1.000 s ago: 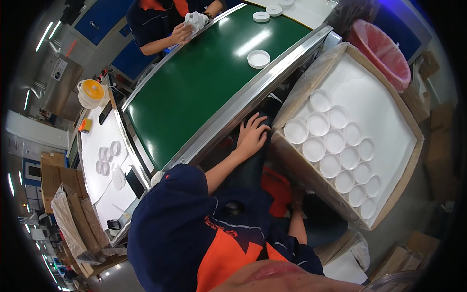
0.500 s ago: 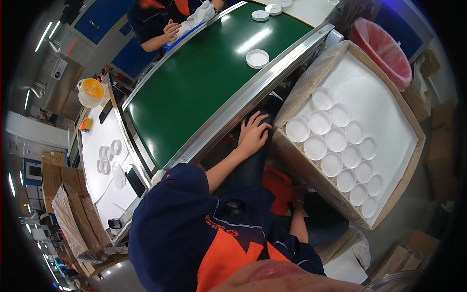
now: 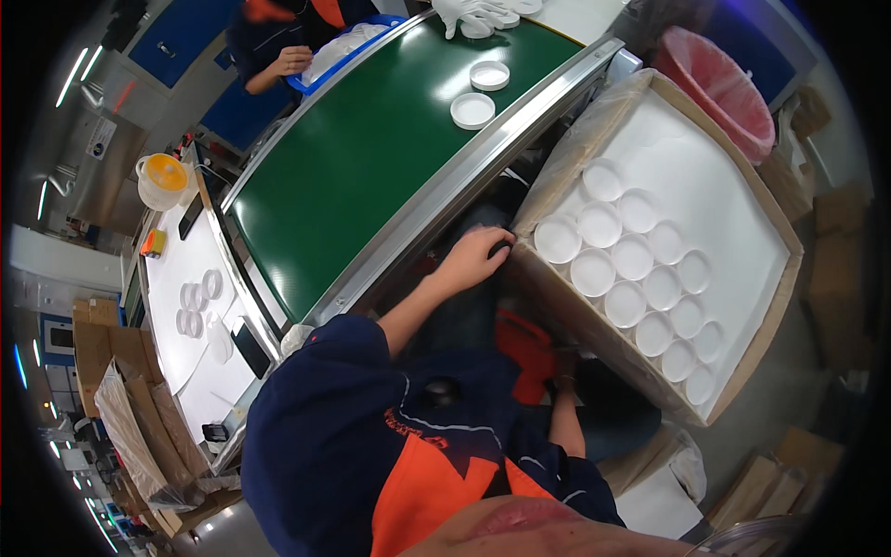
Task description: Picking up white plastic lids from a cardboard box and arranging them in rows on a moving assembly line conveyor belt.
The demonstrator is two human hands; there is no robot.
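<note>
My left hand (image 3: 475, 260) is over my dark-clad knee, beside the near corner of a large carton. Its fingers are bent and drawn together around something dark, perhaps the trouser cloth, which I cannot make out. My right hand (image 3: 564, 379) hangs low beside my leg in shadow, its fingers hidden. In the carton (image 3: 608, 327), round white shallow lids or dishes (image 3: 633, 257) lie in slanting rows on a white sheet. Two similar round white pieces, a nearer one (image 3: 472, 111) and a farther one (image 3: 489, 75), lie on the green conveyor belt (image 3: 343, 186).
A white-gloved hand (image 3: 473, 13) reaches over the belt's far end. Across the belt, a person's hand (image 3: 293, 61) is by a blue tray (image 3: 345, 67). A side table (image 3: 190, 357) at left bears rings and a phone (image 3: 250, 347). A pink-lined bin (image 3: 719, 93) stands behind the carton.
My left hand's spread fingers have drawn together near the carton corner. A second white piece now lies near the first on the belt. A white-gloved hand has appeared at the far end.
</note>
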